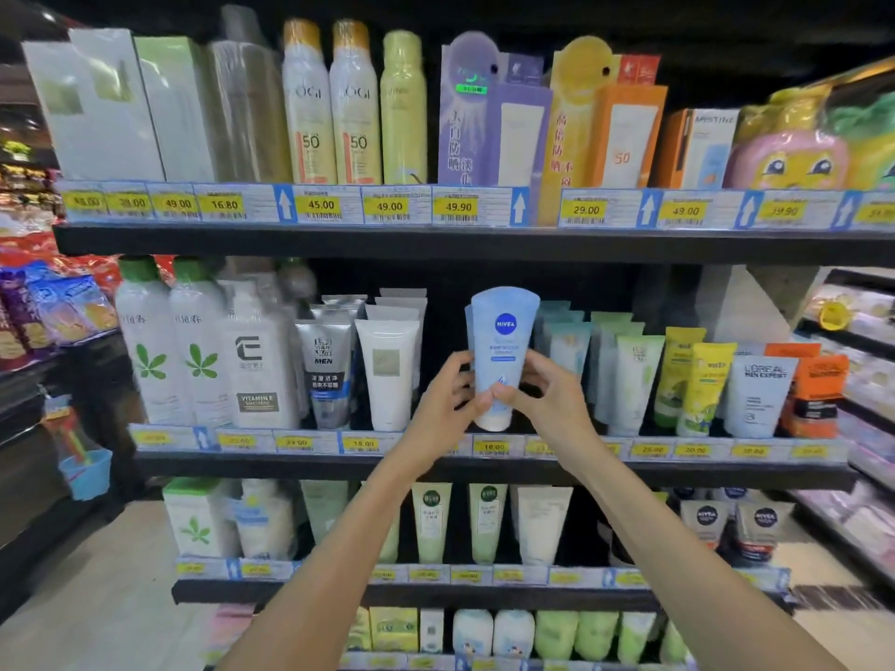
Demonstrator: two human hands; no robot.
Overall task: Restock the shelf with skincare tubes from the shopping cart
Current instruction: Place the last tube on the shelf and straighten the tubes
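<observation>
A light blue Nivea tube stands cap-down at the front of the middle shelf, in the gap between a white tube and pale teal tubes. My left hand holds its lower left side with the thumb on the front. My right hand holds its lower right side, thumb meeting the left thumb near the white cap. A second blue tube edge shows just behind it. The shopping cart is out of view.
The middle shelf holds rows of tubes: grey men's tubes left, green and yellow tubes and L'Oreal tubes right. Spray cans and boxes fill the top shelf. More tubes stand on the lower shelves. A blue cup hangs at left.
</observation>
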